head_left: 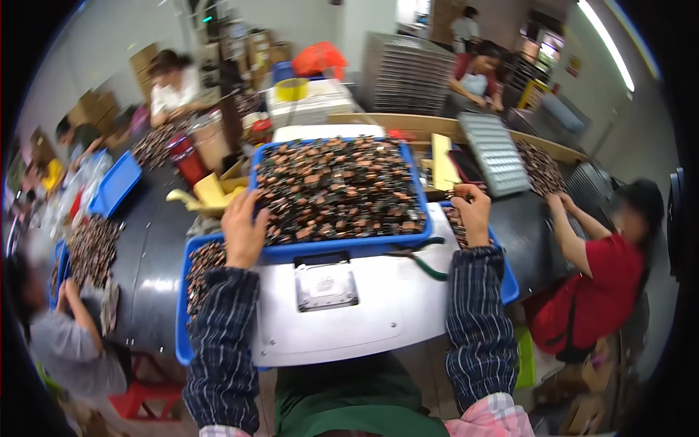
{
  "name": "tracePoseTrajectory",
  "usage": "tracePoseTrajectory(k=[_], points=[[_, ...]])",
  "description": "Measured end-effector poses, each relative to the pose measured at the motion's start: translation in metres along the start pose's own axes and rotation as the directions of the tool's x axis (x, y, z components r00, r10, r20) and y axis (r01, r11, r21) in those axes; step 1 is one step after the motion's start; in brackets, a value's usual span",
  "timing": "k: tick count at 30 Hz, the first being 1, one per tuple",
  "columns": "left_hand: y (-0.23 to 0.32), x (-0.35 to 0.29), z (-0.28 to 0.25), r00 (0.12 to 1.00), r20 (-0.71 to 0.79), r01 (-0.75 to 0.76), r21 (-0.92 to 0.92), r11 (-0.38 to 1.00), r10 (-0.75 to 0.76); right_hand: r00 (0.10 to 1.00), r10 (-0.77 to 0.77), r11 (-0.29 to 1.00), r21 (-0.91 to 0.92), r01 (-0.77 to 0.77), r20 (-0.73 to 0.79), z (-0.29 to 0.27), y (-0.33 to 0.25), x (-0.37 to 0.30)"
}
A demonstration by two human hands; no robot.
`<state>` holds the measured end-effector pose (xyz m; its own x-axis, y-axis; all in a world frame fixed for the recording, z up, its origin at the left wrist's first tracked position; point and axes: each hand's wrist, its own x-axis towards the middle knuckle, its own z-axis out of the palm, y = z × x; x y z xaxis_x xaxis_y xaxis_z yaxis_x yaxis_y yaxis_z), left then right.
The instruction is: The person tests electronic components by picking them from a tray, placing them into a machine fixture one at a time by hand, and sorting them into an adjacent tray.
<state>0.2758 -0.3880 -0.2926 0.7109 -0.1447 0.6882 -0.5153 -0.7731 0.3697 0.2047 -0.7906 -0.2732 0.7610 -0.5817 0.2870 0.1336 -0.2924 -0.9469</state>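
A blue tray (349,250) heaped with small black and copper-coloured parts (338,186) stands in front of me. My left hand (244,229) rests at the tray's left rim, fingers stretched out and thumb apart. To the right of the tray, my right hand (473,213) is raised with its fingertips pinched together. A tiny dark piece shows at those fingertips, too small to name. Nearer to me, a metal fixture plate (326,285) with a dark frame lies on a white board (349,335). Green-handled pliers (429,268) lie at the tray's lower right corner.
Blue bins with more parts flank the board, one at left (182,313) and one at right (508,285). A grey moulded tray (495,153) leans at the back right, near stacked trays (408,76). Co-workers sit on both sides; one in red (593,280) handles parts at right.
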Motion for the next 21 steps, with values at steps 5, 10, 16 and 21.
tracePoseTrajectory(k=[5, 10, 16, 21], points=[[-0.004, 0.001, 0.016, 1.0, 0.001, 0.015, -0.122, 0.992, -0.015, 0.95, -0.085, 0.89, -0.452, -0.063, -0.301, -0.058, 0.1, 0.032], [0.018, 0.008, -0.001, 0.998, -0.03, 0.05, -0.221, 0.974, -0.058, 0.982, 0.062, 0.656, -0.734, -0.173, -0.176, -0.053, 0.092, 0.015], [0.014, 0.008, 0.01, 0.991, -0.073, 0.087, -0.298, 0.951, -0.114, 0.922, -0.37, 0.746, -0.628, 0.223, -0.112, -0.036, 0.045, 0.017], [0.023, -0.002, -0.004, 0.91, -0.136, 0.204, -0.676, 0.708, -0.392, 0.875, -0.436, 0.855, -0.205, 0.476, 0.212, 0.042, -0.028, -0.03]])
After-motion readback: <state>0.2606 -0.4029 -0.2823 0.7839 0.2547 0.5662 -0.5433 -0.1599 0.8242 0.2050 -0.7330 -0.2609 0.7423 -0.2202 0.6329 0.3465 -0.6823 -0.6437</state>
